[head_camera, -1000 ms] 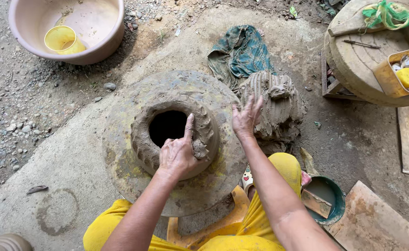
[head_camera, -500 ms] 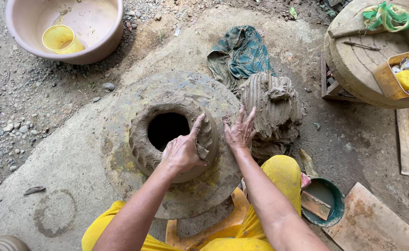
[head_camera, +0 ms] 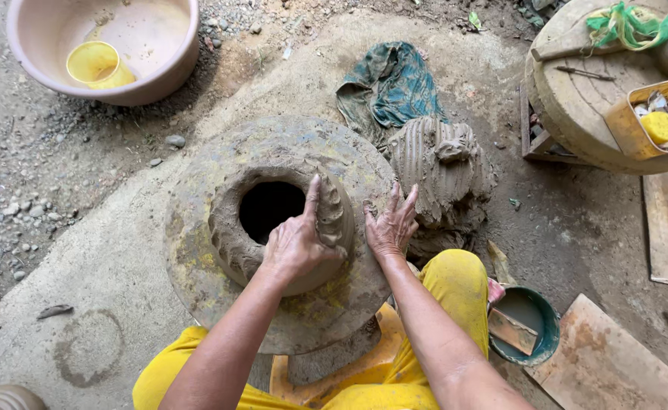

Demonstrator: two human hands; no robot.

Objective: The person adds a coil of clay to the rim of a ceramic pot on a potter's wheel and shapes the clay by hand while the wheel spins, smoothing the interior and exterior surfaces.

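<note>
On a bare concrete floor edged with gravel, a round, mud-caked wheel carries a wet clay pot at its centre, its thick rim ridged with finger marks. Upon that rim the left hand presses flat, forefinger stretched out. Right of the pot, the right hand rests fingers spread on the wheel, near a grooved clay lump.

One head-worn camera looks steeply down, close over the clay pot and ground.
</note>
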